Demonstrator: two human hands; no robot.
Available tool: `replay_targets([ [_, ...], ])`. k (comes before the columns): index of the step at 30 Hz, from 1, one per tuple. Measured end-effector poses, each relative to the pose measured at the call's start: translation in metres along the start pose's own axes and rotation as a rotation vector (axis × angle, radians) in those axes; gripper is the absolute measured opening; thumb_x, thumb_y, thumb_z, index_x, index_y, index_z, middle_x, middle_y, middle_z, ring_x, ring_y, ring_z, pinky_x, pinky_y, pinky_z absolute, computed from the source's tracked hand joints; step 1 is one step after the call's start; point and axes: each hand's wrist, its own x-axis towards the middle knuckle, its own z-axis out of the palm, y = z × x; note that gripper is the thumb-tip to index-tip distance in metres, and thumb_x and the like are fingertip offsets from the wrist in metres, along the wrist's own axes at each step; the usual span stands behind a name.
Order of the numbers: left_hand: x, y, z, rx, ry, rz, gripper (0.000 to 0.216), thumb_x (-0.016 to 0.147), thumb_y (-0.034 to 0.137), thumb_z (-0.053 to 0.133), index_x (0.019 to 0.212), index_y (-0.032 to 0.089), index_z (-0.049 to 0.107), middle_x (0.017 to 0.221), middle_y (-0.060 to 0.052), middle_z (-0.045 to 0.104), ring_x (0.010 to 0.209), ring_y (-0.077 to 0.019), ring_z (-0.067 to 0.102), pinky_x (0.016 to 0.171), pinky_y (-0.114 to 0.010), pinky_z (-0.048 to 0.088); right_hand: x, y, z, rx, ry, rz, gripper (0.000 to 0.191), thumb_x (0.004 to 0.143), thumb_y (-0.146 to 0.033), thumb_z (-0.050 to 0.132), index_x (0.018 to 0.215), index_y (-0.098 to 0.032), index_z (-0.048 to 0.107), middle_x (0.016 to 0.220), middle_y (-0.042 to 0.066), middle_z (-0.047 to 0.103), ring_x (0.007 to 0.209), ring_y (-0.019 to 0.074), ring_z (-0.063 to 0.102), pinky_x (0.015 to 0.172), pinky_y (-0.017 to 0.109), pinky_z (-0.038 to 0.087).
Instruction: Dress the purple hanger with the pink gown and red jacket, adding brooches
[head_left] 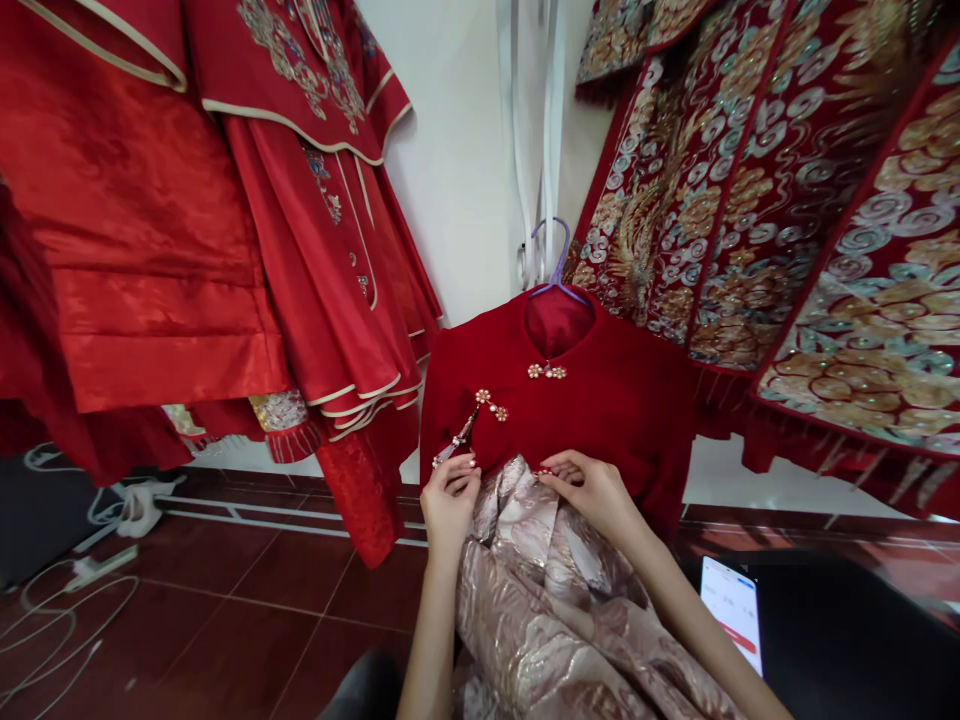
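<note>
A red velvet top [600, 400] hangs on a purple hanger [559, 265] in front of me, with pearl flower clasps [547, 371] at its neck and down its left side. Below it spreads a pale pink and gold brocade skirt [555, 610]. My left hand [448, 500] pinches the red top's lower edge beside the lowest clasp [450, 445]. My right hand [589, 488] has its fingers curled on the seam where the red top meets the brocade.
Red embroidered garments [225, 200] hang at the left, heavily gold-embroidered ones [787, 200] at the right. A lit phone [733, 605] lies on a dark surface at the lower right. White cables and a power strip [97, 565] lie on the red tiled floor at the left.
</note>
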Motion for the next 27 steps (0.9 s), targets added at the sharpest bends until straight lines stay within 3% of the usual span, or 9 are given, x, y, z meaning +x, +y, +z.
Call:
replay_targets([
  [6, -0.003, -0.002, -0.001, 0.082, -0.006, 0.027, 0.02, 0.072, 0.03, 0.073, 0.087, 0.017, 0.071, 0.085, -0.006, 0.071, 0.077, -0.0155, 0.068, 0.073, -0.027, 0.057, -0.018, -0.048, -0.012, 0.031, -0.189, -0.022, 0.014, 0.073, -0.037, 0.073, 0.082, -0.026, 0.075, 0.08, 0.002, 0.075, 0.073, 0.0187, 0.07, 0.068, 0.029, 0.057],
  [11, -0.002, -0.01, -0.001, -0.003, -0.104, -0.038, 0.023, 0.069, 0.019, 0.072, 0.092, 0.017, 0.069, 0.087, -0.006, 0.072, 0.081, -0.0174, 0.07, 0.076, -0.029, 0.057, 0.001, -0.057, 0.025, 0.174, -0.243, -0.062, 0.016, 0.073, -0.035, 0.074, 0.084, -0.024, 0.076, 0.081, 0.001, 0.075, 0.074, 0.017, 0.071, 0.071, 0.028, 0.058],
  [16, 0.0, -0.015, 0.004, -0.053, -0.07, -0.065, 0.025, 0.069, 0.021, 0.073, 0.093, 0.015, 0.067, 0.089, -0.008, 0.073, 0.085, -0.0182, 0.071, 0.081, -0.032, 0.057, 0.021, -0.021, 0.066, 0.227, -0.031, -0.077, 0.02, 0.078, -0.035, 0.068, 0.09, -0.02, 0.073, 0.085, 0.004, 0.074, 0.076, 0.0177, 0.07, 0.072, 0.031, 0.058],
  [23, -0.003, -0.006, 0.012, -0.062, -0.062, -0.062, 0.024, 0.067, 0.018, 0.074, 0.09, 0.015, 0.065, 0.091, -0.009, 0.071, 0.084, -0.0168, 0.069, 0.08, -0.031, 0.058, 0.007, -0.01, 0.072, 0.118, 0.252, -0.178, 0.02, 0.087, -0.036, 0.059, 0.095, -0.02, 0.069, 0.092, 0.005, 0.069, 0.077, 0.0162, 0.065, 0.075, 0.029, 0.054],
  [27, -0.003, -0.004, 0.012, -0.053, -0.056, -0.069, 0.023, 0.068, 0.017, 0.073, 0.089, 0.014, 0.065, 0.088, -0.008, 0.07, 0.081, -0.0162, 0.069, 0.077, -0.03, 0.058, 0.008, -0.012, 0.074, 0.095, 0.205, -0.207, 0.018, 0.087, -0.035, 0.06, 0.094, -0.022, 0.069, 0.089, 0.004, 0.068, 0.077, 0.0169, 0.064, 0.074, 0.029, 0.053],
])
